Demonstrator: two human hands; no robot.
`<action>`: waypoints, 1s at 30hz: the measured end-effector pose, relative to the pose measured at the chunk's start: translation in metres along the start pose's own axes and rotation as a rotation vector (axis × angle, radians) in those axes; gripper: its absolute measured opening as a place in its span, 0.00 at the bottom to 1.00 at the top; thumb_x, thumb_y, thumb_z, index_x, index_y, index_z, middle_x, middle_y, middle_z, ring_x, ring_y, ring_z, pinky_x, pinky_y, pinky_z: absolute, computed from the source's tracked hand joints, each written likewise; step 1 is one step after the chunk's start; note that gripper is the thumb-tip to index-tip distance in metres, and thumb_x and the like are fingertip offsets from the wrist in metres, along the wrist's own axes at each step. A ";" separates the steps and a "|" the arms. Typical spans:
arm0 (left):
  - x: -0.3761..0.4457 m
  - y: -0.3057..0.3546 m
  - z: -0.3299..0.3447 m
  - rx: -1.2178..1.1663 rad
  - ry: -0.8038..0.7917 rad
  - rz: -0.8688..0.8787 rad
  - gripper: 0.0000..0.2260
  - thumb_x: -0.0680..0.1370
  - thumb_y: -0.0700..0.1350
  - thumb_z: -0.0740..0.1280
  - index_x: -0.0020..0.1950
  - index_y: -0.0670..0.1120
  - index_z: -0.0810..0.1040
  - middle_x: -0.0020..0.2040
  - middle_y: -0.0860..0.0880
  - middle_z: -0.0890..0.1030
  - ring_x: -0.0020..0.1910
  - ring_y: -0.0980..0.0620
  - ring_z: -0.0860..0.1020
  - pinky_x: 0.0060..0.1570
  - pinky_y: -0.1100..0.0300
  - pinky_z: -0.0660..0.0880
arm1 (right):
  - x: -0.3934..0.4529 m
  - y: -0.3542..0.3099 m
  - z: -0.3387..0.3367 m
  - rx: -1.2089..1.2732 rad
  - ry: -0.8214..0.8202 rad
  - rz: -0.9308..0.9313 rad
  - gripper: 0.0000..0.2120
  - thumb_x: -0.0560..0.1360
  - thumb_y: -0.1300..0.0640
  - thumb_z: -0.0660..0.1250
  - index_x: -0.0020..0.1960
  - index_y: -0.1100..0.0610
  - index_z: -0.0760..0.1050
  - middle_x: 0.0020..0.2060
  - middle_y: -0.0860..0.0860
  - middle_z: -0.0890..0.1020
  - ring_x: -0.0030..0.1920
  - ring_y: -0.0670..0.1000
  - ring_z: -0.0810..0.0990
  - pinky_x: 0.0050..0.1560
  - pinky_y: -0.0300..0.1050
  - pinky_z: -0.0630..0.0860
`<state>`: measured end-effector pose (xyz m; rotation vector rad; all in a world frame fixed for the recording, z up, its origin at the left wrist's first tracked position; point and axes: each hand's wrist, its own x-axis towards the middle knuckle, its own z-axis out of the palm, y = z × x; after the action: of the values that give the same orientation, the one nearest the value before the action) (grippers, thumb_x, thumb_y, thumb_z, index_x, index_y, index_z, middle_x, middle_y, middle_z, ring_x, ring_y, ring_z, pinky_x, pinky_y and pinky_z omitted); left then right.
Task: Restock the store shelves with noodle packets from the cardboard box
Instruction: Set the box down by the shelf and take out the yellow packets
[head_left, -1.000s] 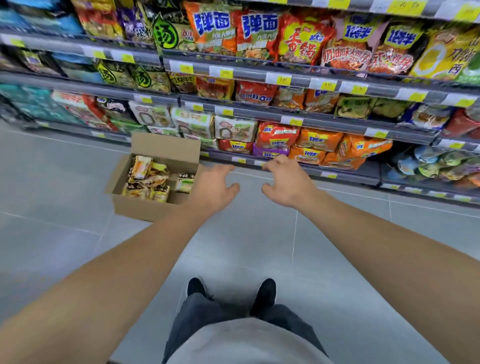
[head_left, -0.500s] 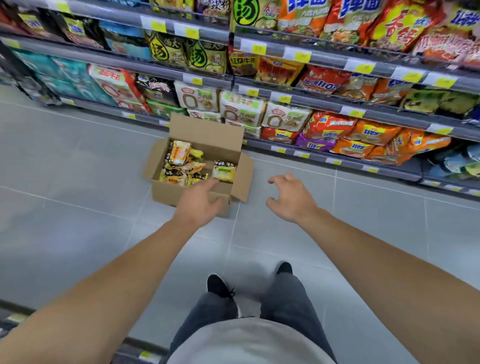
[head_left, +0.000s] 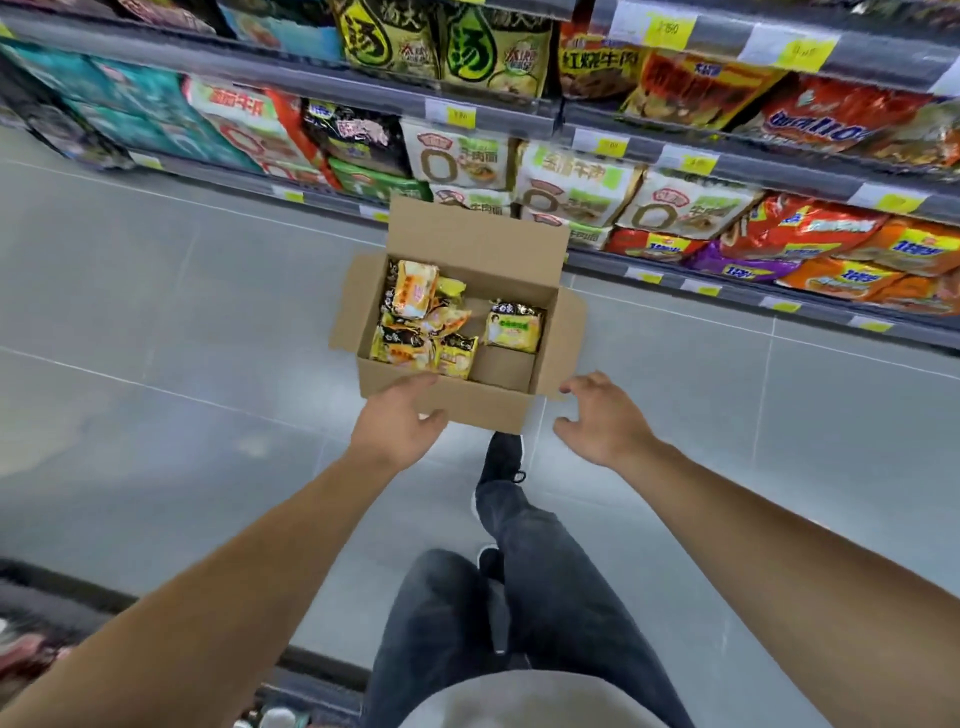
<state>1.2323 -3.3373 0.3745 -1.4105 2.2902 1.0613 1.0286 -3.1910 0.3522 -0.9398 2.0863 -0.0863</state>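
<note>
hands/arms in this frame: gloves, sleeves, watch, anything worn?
Nothing worn on either. Left hand and right hand are bare, no gloves, and no rings that I can make out. Both forearms are bare to the frame edge: no sleeves, watch or bands in view.

Grey tiled floor (head_left: 156, 322), black shoe (head_left: 501, 457), dark trousers (head_left: 519, 597), yellow price tags (head_left: 460, 115).

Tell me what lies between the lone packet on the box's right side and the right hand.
In the head view, only bare box floor and the cardboard box near wall separate the lone packet from the right hand.
</note>
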 end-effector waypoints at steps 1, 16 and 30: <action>0.015 -0.004 -0.003 -0.004 -0.012 -0.022 0.23 0.77 0.49 0.67 0.72 0.49 0.71 0.68 0.48 0.75 0.63 0.46 0.75 0.62 0.58 0.70 | 0.014 -0.005 0.001 0.006 -0.022 0.003 0.23 0.76 0.52 0.64 0.70 0.55 0.69 0.68 0.54 0.69 0.66 0.56 0.71 0.65 0.48 0.70; 0.256 -0.098 0.056 -0.003 -0.204 -0.107 0.23 0.77 0.48 0.67 0.72 0.51 0.70 0.68 0.48 0.76 0.64 0.46 0.75 0.61 0.54 0.72 | 0.237 -0.017 0.103 0.130 -0.208 0.232 0.24 0.74 0.53 0.66 0.69 0.53 0.70 0.65 0.51 0.72 0.62 0.54 0.74 0.61 0.47 0.72; 0.445 -0.184 0.192 0.124 -0.354 0.088 0.23 0.77 0.47 0.65 0.73 0.52 0.68 0.64 0.49 0.77 0.53 0.49 0.77 0.54 0.55 0.75 | 0.462 0.025 0.255 0.242 -0.137 0.345 0.27 0.73 0.56 0.66 0.71 0.55 0.67 0.66 0.56 0.70 0.62 0.58 0.74 0.57 0.46 0.73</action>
<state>1.1360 -3.5515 -0.0877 -0.9913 2.1319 1.0741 1.0197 -3.4080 -0.1292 -0.4225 2.0251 -0.0893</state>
